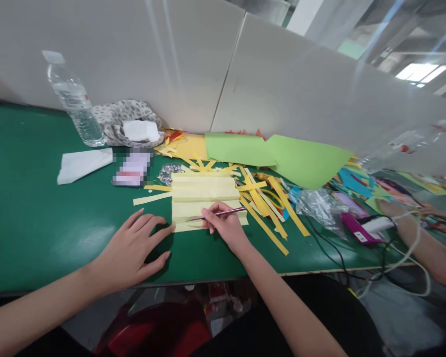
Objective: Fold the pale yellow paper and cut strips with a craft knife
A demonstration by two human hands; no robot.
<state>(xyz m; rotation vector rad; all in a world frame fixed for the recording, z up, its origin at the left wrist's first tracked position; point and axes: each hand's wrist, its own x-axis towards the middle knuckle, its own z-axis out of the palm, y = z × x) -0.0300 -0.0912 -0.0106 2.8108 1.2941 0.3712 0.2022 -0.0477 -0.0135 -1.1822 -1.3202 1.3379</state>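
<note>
A creased pale yellow paper sheet (204,187) lies before me, its folds running across it. My right hand (223,225) grips a slim purple pen (231,211), whose pointed tip is low over the sheet's lower part; whether it touches the paper I cannot tell. My left hand (134,248) rests on the green tabletop with its fingers spread, one fingertip at the sheet's lower left corner. Cut yellow paper strips (292,210) lie to the right of the sheet, and others stick out behind it and on its left.
Green paper sheets (305,161) lean near the partition. A water bottle (74,101), white tissue (83,165) and phone (132,167) stand or lie on the left. At right are a clear plastic bag (321,210), a magenta device (360,229), cables and another person's arm (427,248).
</note>
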